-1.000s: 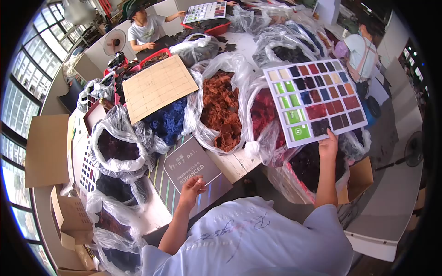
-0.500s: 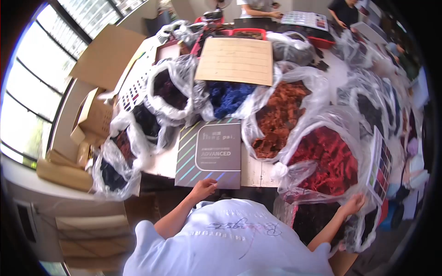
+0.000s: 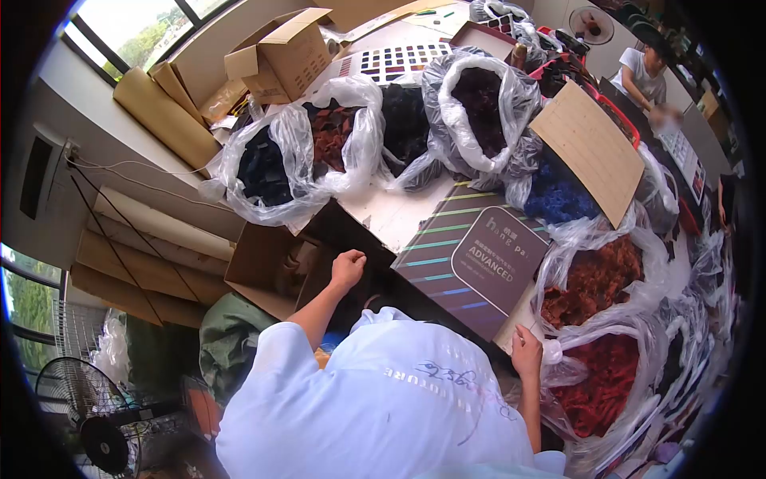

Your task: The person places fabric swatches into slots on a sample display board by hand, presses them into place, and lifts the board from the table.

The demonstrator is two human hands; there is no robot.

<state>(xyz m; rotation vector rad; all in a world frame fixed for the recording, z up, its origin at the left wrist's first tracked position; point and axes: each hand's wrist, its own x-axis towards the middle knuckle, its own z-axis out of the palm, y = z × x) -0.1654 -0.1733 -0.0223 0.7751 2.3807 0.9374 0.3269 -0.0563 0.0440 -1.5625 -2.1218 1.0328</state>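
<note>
Over the dark gap in front of the table, my left hand (image 3: 349, 269) is closed with its fingers curled in, left of a dark grey box (image 3: 435, 254). Nothing shows in it. The box lies flat, printed "ADVANCED", with coloured stripes. My right hand (image 3: 526, 351) is closed at the table edge by the box's lower right corner. The knotted end of a clear plastic bag (image 3: 552, 351) lies beside it, and whatever it may hold is hidden. That bag holds red fibrous scraps (image 3: 602, 383). Above it are rust-brown scraps (image 3: 594, 283) in another bag.
Bags of dark scraps (image 3: 483, 108) and blue scraps (image 3: 558, 191) stand behind the box. A brown cardboard sheet (image 3: 588, 152) rests over the blue ones. Open cartons (image 3: 279, 56), a swatch card (image 3: 403, 60) and a fan (image 3: 104, 443) are leftward. A person (image 3: 642, 76) sits across the table.
My view has turned left, bringing the fan and floor carton into sight. My left hand has left the grey box's front edge; my right hand has moved from the colour card to beside the box.
</note>
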